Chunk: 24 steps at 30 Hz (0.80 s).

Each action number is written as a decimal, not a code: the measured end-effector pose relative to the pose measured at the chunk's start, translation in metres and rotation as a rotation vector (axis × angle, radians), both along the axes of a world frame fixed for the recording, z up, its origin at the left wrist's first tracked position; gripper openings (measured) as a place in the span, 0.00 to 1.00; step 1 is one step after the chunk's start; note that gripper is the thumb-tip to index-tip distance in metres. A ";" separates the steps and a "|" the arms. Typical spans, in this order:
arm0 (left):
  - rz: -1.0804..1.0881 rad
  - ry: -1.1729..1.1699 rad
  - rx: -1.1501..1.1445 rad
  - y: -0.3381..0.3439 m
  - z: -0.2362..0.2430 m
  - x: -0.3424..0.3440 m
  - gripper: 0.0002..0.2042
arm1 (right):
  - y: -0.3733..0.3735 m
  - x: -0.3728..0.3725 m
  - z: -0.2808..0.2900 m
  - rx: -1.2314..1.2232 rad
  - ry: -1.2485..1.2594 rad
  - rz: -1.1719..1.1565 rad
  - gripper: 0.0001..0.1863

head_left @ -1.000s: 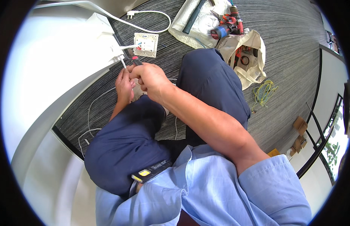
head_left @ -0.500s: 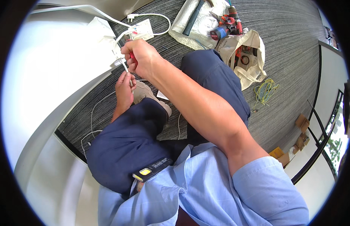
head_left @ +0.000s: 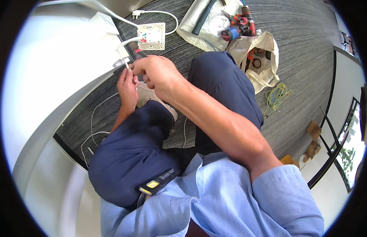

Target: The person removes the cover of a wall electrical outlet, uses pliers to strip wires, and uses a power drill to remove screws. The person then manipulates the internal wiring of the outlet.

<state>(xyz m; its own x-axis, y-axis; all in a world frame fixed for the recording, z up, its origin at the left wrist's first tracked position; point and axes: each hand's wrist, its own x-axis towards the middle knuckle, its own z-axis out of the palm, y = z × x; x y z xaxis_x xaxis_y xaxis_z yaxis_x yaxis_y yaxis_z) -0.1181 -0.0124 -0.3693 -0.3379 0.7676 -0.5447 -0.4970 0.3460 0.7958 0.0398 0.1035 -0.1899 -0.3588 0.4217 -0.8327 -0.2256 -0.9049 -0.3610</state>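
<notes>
A: Both hands up by the white wall. Left hand (head_left: 127, 85) pinches a thin white cable (head_left: 125, 63) end; right hand (head_left: 155, 73) closed round a screwdriver (head_left: 137, 51), red-black handle, tip hidden.

B: Risk?

A: Tip's close to the left fingers, so a slip could jab 'em, imo. Cable's springy, could flick out of the pinch.

B: Materials?

A: Square white plastic socket plate (head_left: 152, 35) flat on ribbed grey carpet (head_left: 302, 51), just beyond. Crinkly cloth bag (head_left: 266, 59), red drill (head_left: 238, 25), loose yellow-green wire coil (head_left: 276, 96) well apart.

ribbed grey matt carpet (head_left: 302, 51), glossy white plastic socket plate (head_left: 152, 35), crinkled clear plastic bag (head_left: 209, 23), smooth navy cloth trousers (head_left: 140, 150)
</notes>
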 end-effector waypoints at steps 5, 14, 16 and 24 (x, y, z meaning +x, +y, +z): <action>-0.007 0.027 -0.059 -0.002 0.019 -0.003 0.15 | 0.003 -0.003 -0.001 -0.253 -0.006 -0.176 0.14; -0.008 0.105 0.008 0.004 0.009 0.003 0.14 | -0.005 -0.005 -0.002 0.203 -0.103 0.083 0.08; -0.017 0.105 -0.071 0.005 0.013 0.000 0.14 | 0.002 -0.004 -0.013 0.016 -0.036 -0.089 0.09; -0.222 0.286 -0.209 0.014 0.032 -0.017 0.16 | 0.018 -0.003 -0.052 -0.230 0.015 -0.139 0.15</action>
